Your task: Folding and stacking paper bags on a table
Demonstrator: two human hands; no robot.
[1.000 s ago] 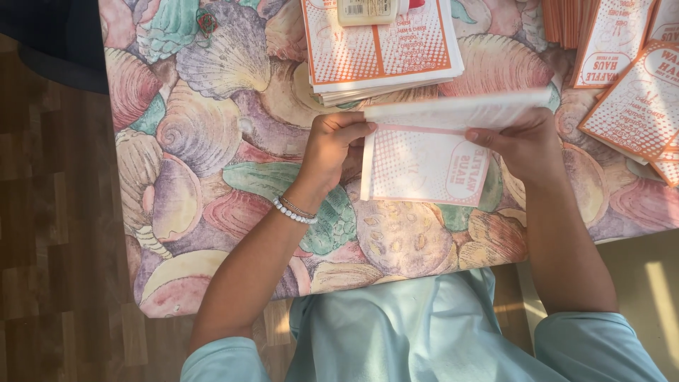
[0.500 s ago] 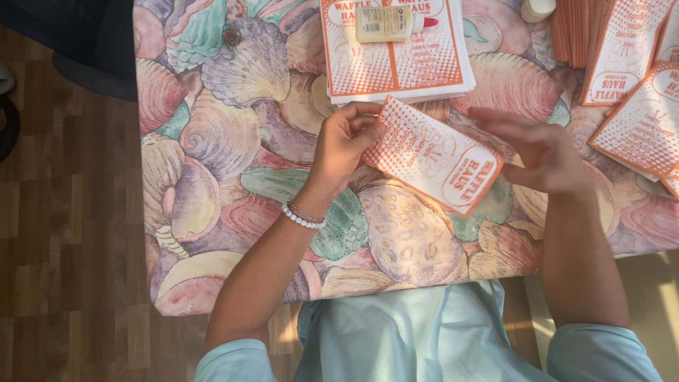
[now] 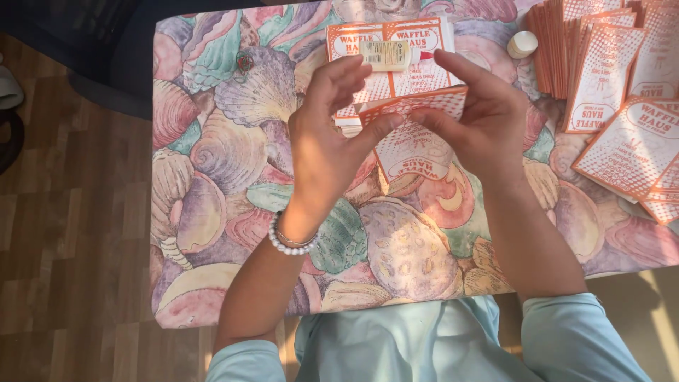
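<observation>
On the left, a bare wooden floor (image 3: 64,233) runs beside the table (image 3: 212,212), whose cloth is printed with big pastel seashells. The left hand (image 3: 329,141), with a bead bracelet (image 3: 286,244) at its wrist, is raised above the cloth, its thumb and forefinger pinched on the left upper corner of a folded paper bag (image 3: 414,148) in orange and white; the other fingers fan loosely upward. That paper bag is the landmark here: it hangs between the two hands over the middle of the table, its top edge pulled out wide and its lower end drooping towards the cloth. Just behind the bag lies a flat sheet of the same print (image 3: 389,42), with a small glue bottle (image 3: 387,55) resting across it. To the bag's right, the right hand (image 3: 481,120) nips the opposite upper corner between thumb and curled fingers, forefinger stretched out above. The bag looks very light, thin and floppy, likely to crease or tear if tugged hard, so the stiffer folded edges and corners seem the best places to grip, with a gentle pinch. Further right of the bag sit a small white cap (image 3: 523,44) and a spread of more printed bags (image 3: 622,92), some stacked, some fanned out.
</observation>
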